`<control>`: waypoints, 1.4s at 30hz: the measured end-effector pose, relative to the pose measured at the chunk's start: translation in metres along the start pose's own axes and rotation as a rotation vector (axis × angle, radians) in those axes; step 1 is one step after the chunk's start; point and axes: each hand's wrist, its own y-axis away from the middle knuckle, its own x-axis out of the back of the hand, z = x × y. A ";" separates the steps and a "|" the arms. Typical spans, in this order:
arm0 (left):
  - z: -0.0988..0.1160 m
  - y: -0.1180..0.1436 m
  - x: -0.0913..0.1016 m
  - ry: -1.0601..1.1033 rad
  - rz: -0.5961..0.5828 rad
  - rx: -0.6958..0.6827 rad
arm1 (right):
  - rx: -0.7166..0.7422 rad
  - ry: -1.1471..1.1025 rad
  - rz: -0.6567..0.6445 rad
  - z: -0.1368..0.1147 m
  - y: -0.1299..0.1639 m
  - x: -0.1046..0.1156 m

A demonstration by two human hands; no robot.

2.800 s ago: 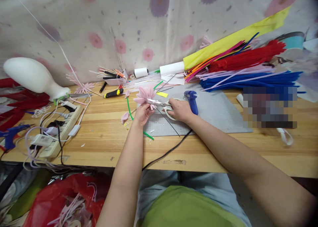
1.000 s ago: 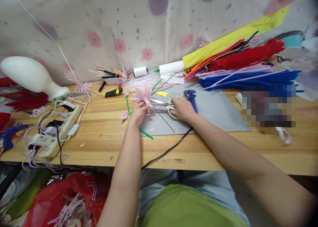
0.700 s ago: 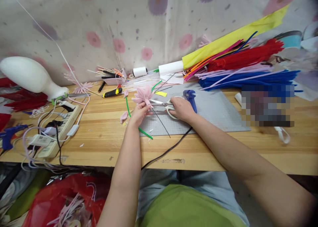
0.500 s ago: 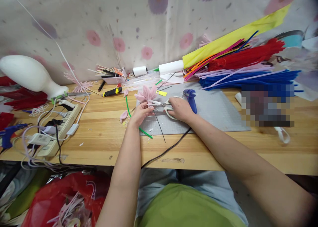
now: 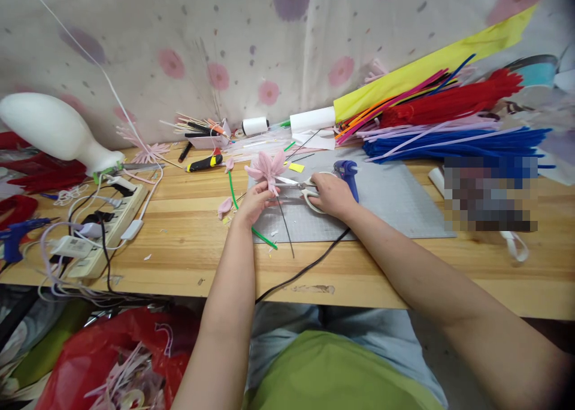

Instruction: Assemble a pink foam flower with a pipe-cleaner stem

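Left hand [image 5: 256, 203] pinching base of pink flower [image 5: 268, 167], petals up, held over left part of grey mat [image 5: 395, 209]. Dark wire [image 5: 286, 227] slants down from below flower toward mat's near edge. Right hand [image 5: 333, 196] gripping scissors [image 5: 302, 186] by the handles, blades pointing left at flower's base; contact of blades with flower cannot be told. Blue glue gun [image 5: 347, 175] on mat, just beyond right hand. Loose petal [image 5: 225, 207] on table [image 5: 188, 242], left of left hand; yellow-black knife [image 5: 205, 163] farther back.
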 end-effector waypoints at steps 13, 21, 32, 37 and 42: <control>0.000 -0.002 0.006 0.122 -0.006 0.001 | 0.000 0.013 -0.007 -0.002 0.001 0.007; 0.000 0.000 0.001 0.094 -0.042 -0.003 | 0.017 0.030 -0.001 -0.002 0.002 0.006; -0.007 -0.001 -0.006 0.064 -0.079 -0.001 | 0.019 0.058 -0.028 -0.014 0.001 -0.001; -0.009 -0.003 -0.006 0.065 -0.046 -0.010 | -0.011 0.065 -0.045 -0.014 0.002 0.000; -0.010 -0.004 -0.005 0.040 -0.048 -0.053 | -0.058 0.027 -0.057 -0.013 0.002 -0.001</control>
